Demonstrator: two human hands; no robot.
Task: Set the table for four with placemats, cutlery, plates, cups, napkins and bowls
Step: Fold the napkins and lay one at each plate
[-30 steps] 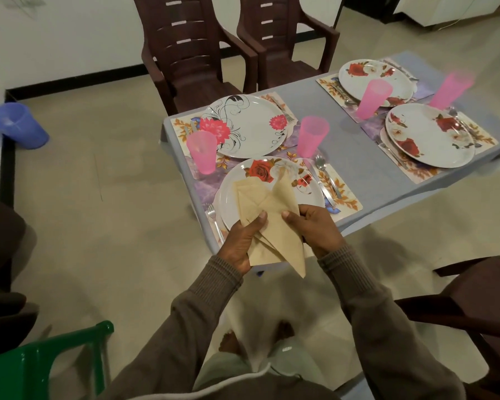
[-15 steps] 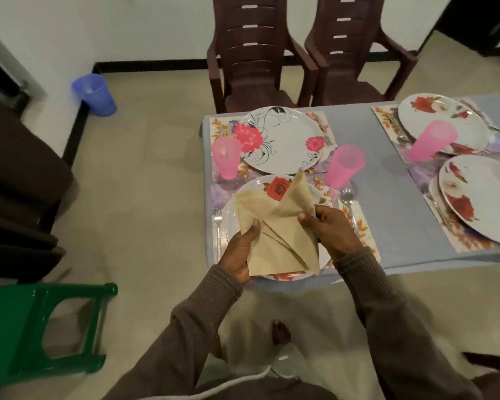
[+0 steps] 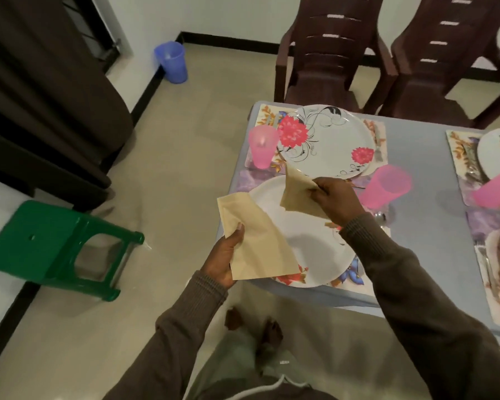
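- Two beige napkins are held up over the near plate: the bigger napkin is gripped by the left hand, the smaller napkin is pinched by the right hand.
- Four floral plates can be counted on the grey table, two of them cut off at the right edge.
- Three pink cups are seen, e.g. the far-left cup.
- Two brown chairs are parked on the far side.

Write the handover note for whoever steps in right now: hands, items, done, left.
Left hand grips one tan napkin; right hand pinches a second napkin above the near plate.
Done, as far as visible: placemats, plates, pink cups and some cutlery on the table.
Left: place the napkins; no bowls in view.
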